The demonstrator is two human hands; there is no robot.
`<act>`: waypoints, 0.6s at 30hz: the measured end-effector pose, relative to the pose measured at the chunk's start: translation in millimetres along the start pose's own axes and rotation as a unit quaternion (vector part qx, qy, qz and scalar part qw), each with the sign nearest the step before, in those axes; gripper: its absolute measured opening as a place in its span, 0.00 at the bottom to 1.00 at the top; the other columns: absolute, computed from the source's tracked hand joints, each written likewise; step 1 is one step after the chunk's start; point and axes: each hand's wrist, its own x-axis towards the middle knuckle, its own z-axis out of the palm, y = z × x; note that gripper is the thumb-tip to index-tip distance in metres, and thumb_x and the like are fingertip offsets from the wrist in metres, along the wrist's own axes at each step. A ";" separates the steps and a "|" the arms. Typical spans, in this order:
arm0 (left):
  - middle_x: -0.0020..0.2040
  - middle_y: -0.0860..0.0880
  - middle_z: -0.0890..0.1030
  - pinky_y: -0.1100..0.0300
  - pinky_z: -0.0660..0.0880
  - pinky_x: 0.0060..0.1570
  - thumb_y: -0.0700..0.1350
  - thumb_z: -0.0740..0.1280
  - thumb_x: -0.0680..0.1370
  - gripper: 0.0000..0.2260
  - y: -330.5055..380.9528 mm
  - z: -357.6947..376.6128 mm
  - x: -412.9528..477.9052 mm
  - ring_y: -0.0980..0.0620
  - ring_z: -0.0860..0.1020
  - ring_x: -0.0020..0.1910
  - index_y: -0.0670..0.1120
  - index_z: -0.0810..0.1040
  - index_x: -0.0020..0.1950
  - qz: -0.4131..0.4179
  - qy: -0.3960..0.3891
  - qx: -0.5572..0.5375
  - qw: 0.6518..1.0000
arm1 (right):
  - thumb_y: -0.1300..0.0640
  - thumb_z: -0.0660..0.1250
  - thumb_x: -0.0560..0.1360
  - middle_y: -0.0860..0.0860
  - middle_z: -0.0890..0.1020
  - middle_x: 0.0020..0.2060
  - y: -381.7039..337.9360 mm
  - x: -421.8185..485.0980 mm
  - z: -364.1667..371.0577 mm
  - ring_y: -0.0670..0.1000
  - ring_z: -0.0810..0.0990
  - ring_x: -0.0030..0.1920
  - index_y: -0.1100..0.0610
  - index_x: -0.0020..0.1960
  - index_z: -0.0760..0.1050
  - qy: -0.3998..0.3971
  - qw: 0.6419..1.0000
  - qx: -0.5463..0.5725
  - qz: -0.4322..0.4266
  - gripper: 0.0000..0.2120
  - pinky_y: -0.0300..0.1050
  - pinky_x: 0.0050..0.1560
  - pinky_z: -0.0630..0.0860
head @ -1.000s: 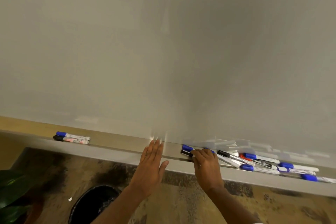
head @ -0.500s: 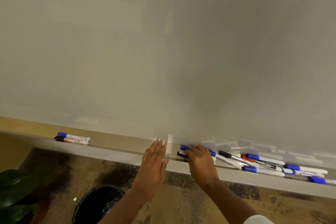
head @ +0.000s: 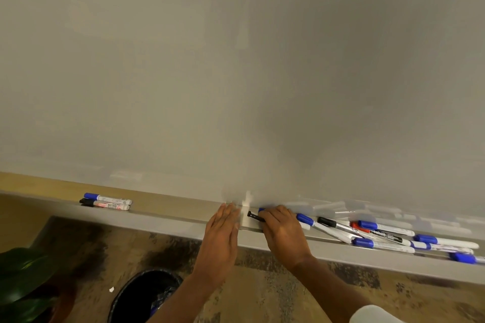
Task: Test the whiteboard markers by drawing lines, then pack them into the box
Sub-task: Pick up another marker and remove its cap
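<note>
Right hand (head: pixel 284 233) curls round a black-ended slim plastic marker (head: pixel 256 216) lying on the long grey metal tray (head: pixel 170 217), probably to lift it for testing; left hand (head: pixel 221 233) flat just left of it, fingers straight, holding nothing; box not in view.

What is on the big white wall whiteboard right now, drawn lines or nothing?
Blank. The whiteboard shows no drawn lines anywhere in view, only pale reflections of the markers lying in its grey tray.
</note>
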 end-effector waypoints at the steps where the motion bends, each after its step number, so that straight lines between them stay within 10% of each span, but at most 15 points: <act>1: 0.77 0.57 0.66 0.67 0.51 0.77 0.51 0.53 0.87 0.20 3.6 -2.2 1.1 0.59 0.59 0.79 0.49 0.70 0.77 -0.014 0.014 -0.030 0.999 | 0.58 0.74 0.72 0.49 0.84 0.48 -2.3 2.2 -0.4 0.50 0.79 0.50 0.54 0.55 0.81 0.014 1.000 0.023 0.011 0.11 0.47 0.55 0.78; 6: 0.65 0.59 0.81 0.70 0.72 0.64 0.48 0.62 0.85 0.13 37.7 -28.1 16.6 0.64 0.77 0.65 0.54 0.78 0.69 -0.127 0.038 -0.275 0.952 | 0.60 0.71 0.76 0.47 0.82 0.50 -27.8 18.0 -14.5 0.48 0.76 0.53 0.53 0.56 0.80 0.085 0.983 0.145 0.081 0.09 0.41 0.58 0.73; 11: 0.54 0.51 0.87 0.60 0.78 0.59 0.43 0.64 0.84 0.10 71.1 -56.5 35.5 0.54 0.84 0.56 0.49 0.84 0.59 -0.175 0.042 -0.440 0.880 | 0.62 0.71 0.75 0.31 0.76 0.49 -57.7 33.3 -43.4 0.42 0.76 0.53 0.49 0.56 0.79 0.138 0.944 0.279 0.110 0.13 0.33 0.56 0.72; 18: 0.50 0.41 0.87 0.59 0.80 0.56 0.43 0.67 0.82 0.10 113.3 -93.5 40.8 0.46 0.85 0.52 0.41 0.84 0.58 -0.168 0.048 -0.531 0.829 | 0.61 0.71 0.75 0.38 0.81 0.47 -90.8 42.1 -95.6 0.46 0.79 0.50 0.46 0.55 0.80 0.151 0.912 0.358 0.133 0.13 0.31 0.49 0.73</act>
